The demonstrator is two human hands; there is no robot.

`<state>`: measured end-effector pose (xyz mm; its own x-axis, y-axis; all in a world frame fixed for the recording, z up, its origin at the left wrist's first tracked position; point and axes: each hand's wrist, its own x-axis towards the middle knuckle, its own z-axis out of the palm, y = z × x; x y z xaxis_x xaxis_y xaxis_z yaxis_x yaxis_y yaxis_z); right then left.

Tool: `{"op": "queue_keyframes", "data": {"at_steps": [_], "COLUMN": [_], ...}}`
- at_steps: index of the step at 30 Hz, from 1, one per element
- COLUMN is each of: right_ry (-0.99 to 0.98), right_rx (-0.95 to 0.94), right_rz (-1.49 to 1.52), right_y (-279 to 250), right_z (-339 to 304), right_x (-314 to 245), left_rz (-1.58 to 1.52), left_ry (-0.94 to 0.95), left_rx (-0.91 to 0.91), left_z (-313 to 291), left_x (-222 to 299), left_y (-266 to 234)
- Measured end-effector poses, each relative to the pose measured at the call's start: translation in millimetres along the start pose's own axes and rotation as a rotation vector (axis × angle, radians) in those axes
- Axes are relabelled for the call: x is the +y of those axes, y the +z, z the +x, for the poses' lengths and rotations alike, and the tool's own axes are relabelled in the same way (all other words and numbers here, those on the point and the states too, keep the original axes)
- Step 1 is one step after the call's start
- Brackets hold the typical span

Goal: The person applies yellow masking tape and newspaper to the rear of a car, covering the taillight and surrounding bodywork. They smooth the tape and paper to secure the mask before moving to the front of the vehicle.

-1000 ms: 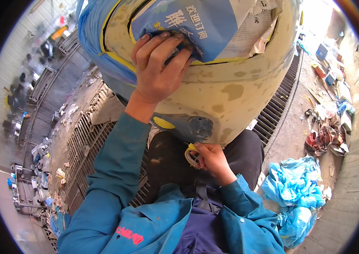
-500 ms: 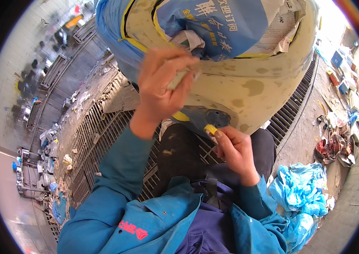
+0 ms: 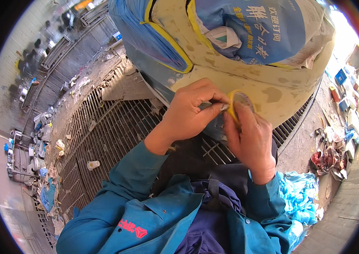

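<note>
My right hand (image 3: pixel 253 137) grips a roll of yellow masking tape (image 3: pixel 232 114), seen partly edge-on behind the fingers. Close against it, my left hand (image 3: pixel 190 112) is closed in a pinch at the roll's left side. A small greyish-white bit (image 3: pixel 224 107) shows at those fingertips; whether it is the tape's end I cannot tell. Both hands are in front of a rounded cream-yellow vehicle panel (image 3: pixel 268 80) with darker blotches. Blue-and-white newspaper (image 3: pixel 251 38) covers an opening in it, edged with yellow tape. Blue plastic film (image 3: pixel 162 46) covers the part to the left, bordered in yellow tape.
Metal floor grating (image 3: pixel 107 131) runs beneath and beside the panel. A small whitish cup (image 3: pixel 93 165) lies on it. Crumpled blue plastic (image 3: pixel 300 192) is heaped at my right. Dark red crumpled wrapping (image 3: pixel 327 158) and small boxes line the right wall. Litter lies along the left wall.
My left hand has come down and right, and my right hand has risen, so they now meet. The tape roll now shows in my right hand. The view has shifted, showing the panel farther right.
</note>
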<state>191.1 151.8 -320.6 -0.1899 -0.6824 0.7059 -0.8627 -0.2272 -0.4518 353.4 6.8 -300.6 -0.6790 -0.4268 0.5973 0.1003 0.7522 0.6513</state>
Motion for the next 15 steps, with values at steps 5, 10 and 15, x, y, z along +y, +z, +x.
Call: {"op": "queue_keyframes", "data": {"at_steps": [5,10,15], "right_ry": [-0.042,0.042,0.058], "right_rx": [0.127,0.059,-0.006], "right_rz": [-0.345,-0.665,-0.795], "right_y": [-6,-27,-49], "right_z": [19,41,56], "right_x": [4,12,24], "left_rz": [0.125,0.215,0.314], "left_ry": [0.159,0.199,0.293], "left_rx": [0.243,0.435,0.541], "left_z": [19,33,46], "left_x": [-30,-55,-76], "left_y": [19,26,24]}}
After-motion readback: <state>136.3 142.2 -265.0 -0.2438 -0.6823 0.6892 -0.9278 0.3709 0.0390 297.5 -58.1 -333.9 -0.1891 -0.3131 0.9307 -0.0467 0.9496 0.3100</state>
